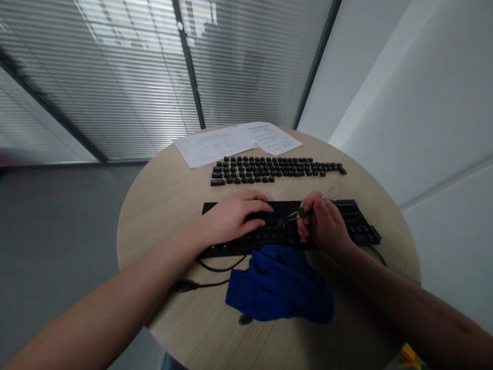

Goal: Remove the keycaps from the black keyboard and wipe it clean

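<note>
A black keyboard (256, 241) lies across the table, many of its keycaps off on the left and middle part. My left hand (241, 213) rests over its left half, fingers stretched out and apart, holding nothing. My right hand (327, 223) is closed around a wire keycap puller (304, 211) with a dark handle. The puller's wire loops point left, down at the middle of the keyboard, where a small dark keycap (281, 223) seems to sit at their tips. Beyond the keyboard, loose black keycaps (265, 169) are laid out in rows.
A crumpled blue cloth (281, 285) lies in front of the keyboard, partly over a small dark brush (245, 319). A black cable with a plug (187, 285) is at the left. Printed papers (219, 145) lie at the far edge of the round table (154, 190).
</note>
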### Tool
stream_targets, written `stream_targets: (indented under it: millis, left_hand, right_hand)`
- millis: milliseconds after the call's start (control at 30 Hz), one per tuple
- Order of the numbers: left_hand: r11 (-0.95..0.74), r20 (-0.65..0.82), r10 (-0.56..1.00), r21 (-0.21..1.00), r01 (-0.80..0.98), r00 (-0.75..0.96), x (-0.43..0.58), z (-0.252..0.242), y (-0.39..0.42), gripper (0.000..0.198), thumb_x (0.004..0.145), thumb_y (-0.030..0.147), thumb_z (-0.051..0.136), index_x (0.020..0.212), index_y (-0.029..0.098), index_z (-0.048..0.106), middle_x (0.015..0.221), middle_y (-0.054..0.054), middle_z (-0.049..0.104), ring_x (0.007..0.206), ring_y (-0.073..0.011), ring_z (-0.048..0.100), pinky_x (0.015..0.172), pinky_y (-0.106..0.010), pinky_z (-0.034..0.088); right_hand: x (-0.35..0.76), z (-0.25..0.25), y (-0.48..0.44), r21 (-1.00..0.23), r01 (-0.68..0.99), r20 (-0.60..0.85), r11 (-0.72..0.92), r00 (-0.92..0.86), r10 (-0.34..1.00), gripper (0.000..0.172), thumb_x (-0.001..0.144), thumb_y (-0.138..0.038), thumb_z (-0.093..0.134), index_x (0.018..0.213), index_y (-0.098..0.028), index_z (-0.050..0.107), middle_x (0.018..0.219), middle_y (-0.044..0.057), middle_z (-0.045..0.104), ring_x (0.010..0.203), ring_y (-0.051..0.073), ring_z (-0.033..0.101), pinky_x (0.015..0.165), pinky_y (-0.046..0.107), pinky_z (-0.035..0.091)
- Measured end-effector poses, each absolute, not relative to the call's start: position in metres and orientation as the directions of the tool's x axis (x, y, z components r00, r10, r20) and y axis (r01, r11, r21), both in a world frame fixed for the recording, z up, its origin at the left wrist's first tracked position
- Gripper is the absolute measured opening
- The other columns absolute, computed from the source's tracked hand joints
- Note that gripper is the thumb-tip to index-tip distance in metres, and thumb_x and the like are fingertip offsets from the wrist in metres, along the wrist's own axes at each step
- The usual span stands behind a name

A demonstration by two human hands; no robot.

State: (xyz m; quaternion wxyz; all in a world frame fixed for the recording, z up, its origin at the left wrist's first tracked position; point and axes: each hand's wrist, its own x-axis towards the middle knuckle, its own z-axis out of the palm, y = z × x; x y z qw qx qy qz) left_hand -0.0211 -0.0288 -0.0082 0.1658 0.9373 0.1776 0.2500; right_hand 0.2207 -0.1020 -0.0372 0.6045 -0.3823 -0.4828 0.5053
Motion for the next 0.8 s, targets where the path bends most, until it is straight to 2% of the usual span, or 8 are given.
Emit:
stream_targets:
  millis: [200, 333, 567, 800]
  left_hand:
    - [-0.936, 0.509, 0.301, 0.320, 0.148, 0.807, -0.013, 0.001, -0.048, 0.019, 0.101, 0.023, 0.061, 0.114, 0.019, 0.073, 0.112, -0.008, 0.072, 0.101, -0.0201, 0.069, 0.088, -0.034, 0.057]
    - [-0.951, 0.493, 0.259, 0.282, 0.130, 0.831, -0.013, 0.003, -0.054, 0.018, 0.103, 0.025, 0.057, 0.105, 0.019, 0.074, 0.104, -0.007, 0.074, 0.095, -0.0187, 0.070, 0.083, -0.031, 0.057]
    - [-0.958, 0.435, 0.240, 0.252, 0.138, 0.868, -0.011, 0.008, -0.060, 0.016, 0.102, 0.023, 0.056, 0.106, 0.017, 0.070, 0.105, -0.007, 0.072, 0.092, -0.0186, 0.069, 0.081, -0.030, 0.057]
    - [-0.949, 0.434, 0.258, 0.281, 0.143, 0.863, -0.011, 0.009, -0.061, 0.014, 0.096, 0.020, 0.056, 0.099, 0.016, 0.069, 0.099, -0.007, 0.070, 0.088, -0.0196, 0.068, 0.077, -0.032, 0.057]
  right_hand:
    - [0.217, -0.031, -0.104, -0.939, -0.336, 0.109, 0.072, -0.093, 0.990, 0.050, 0.084, -0.070, 0.071, 0.082, -0.023, 0.053, 0.052, -0.009, 0.053, 0.033, 0.010, 0.047, 0.031, 0.021, 0.042]
    - [0.214, -0.031, -0.105, -0.933, -0.358, 0.084, 0.032, -0.130, 0.988, 0.051, 0.084, -0.071, 0.070, 0.081, -0.023, 0.053, 0.050, -0.009, 0.053, 0.032, 0.011, 0.049, 0.032, 0.022, 0.043]
    - [0.212, -0.034, -0.103, -0.942, -0.335, 0.047, 0.008, -0.110, 0.993, 0.052, 0.084, -0.072, 0.068, 0.081, -0.022, 0.052, 0.046, -0.010, 0.050, 0.032, 0.012, 0.048, 0.031, 0.022, 0.043]
    - [0.212, -0.035, -0.101, -0.950, -0.311, 0.005, -0.041, -0.146, 0.989, 0.052, 0.086, -0.073, 0.064, 0.082, -0.023, 0.050, 0.049, -0.009, 0.051, 0.032, 0.011, 0.047, 0.032, 0.022, 0.040]
